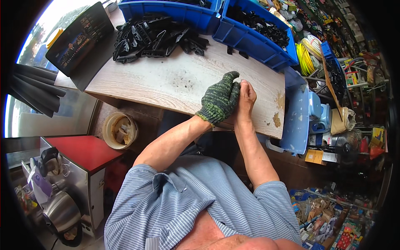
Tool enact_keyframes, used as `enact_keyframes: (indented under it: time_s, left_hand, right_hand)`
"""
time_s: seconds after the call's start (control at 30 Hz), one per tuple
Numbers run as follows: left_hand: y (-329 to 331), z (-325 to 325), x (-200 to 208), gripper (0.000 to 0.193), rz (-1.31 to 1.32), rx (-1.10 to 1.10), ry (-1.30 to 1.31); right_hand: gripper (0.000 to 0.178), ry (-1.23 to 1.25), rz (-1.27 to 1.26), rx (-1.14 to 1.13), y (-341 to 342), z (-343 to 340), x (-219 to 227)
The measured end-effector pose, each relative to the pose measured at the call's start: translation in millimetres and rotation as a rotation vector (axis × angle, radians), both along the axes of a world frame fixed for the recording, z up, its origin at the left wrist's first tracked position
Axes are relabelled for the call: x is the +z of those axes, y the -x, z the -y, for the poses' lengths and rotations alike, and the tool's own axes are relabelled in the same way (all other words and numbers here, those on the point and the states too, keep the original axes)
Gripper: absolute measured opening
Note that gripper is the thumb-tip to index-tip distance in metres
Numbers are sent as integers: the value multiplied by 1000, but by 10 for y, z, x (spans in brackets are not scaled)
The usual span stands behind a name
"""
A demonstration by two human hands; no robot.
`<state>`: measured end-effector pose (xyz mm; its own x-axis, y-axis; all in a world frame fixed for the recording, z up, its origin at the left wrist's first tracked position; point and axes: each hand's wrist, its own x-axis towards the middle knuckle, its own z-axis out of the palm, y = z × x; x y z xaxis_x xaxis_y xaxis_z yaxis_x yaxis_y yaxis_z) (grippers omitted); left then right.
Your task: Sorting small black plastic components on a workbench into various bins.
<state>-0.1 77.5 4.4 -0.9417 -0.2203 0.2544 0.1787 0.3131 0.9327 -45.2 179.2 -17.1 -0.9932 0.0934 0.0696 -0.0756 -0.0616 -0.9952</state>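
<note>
My left hand (220, 99), in a dark green knitted glove, is pressed against my bare right hand (246, 98) above the front part of the pale wooden table (158, 89). The fingers of both hands are curled in toward each other. Whatever lies between the palms, if anything, is hidden. Farther off to the left, a heap of black plastic clips (148, 39) is piled on the tabletop. A pair of small black pieces (243, 54) lies beyond my hands, by a blue crate.
Blue crates (175, 17) (246, 39) with black parts stand along the far edge. A tablet (81, 43) leans at the left. Below are a bucket (120, 130) and a red-topped cabinet (81, 150) with a kettle (62, 210). A light-blue bin (296, 121) adjoins the table's right side.
</note>
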Motion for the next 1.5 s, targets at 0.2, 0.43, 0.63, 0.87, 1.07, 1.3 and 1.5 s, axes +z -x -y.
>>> enact_keyframes:
  time_s: [0.2,0.43,0.63,0.87,1.07,1.3,1.5]
  left_hand:
    - [26,68,-24,39,8,-37,52]
    - [70,212,-104,36,-211,-43,135]
    - [647,1257,266,31,-241,512,866]
    - [853,1631,-81,33,-273,571,1150]
    - [674,1475,-25,35,-381,384,979]
    - [265,1171,-167,38,-208,-24,1083]
    - [262,1121,-69,30,-334,148,859]
  right_hand:
    - [30,-8,-29,71,44,-45,-30]
    - [28,103,-49,98,46,-14,-54]
    - [27,181,101,126,-100,104,164]
    - [26,191,109,161,-121,119,191]
    - [24,253,133,140,-95,63,190]
    - [26,270,148,121,-39,27,174]
    - [30,290,230,96,78,-82,228]
